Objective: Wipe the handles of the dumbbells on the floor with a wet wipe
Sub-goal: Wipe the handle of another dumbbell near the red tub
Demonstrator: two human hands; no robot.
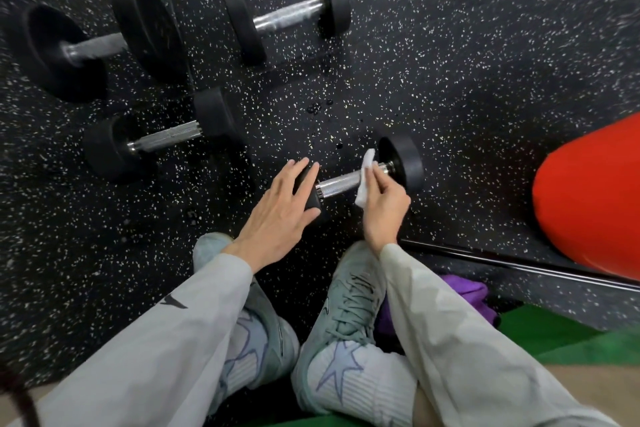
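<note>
Hidden: left hand, fingers spread, covers the nearest dumbbell's near weight.
Wipe: right hand fingers pinch the wet wipe against its handle.
Room: bare floor beyond the fingers.

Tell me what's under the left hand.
The left hand lies flat over the near black end of a dumbbell; that weight's edge shows below the fingers. The rest of it and the floor beneath are covered.

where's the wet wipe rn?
Head view, lower centre-right: wet wipe in the right hand, draped on the nearest dumbbell's handle beside its right weight.
</note>
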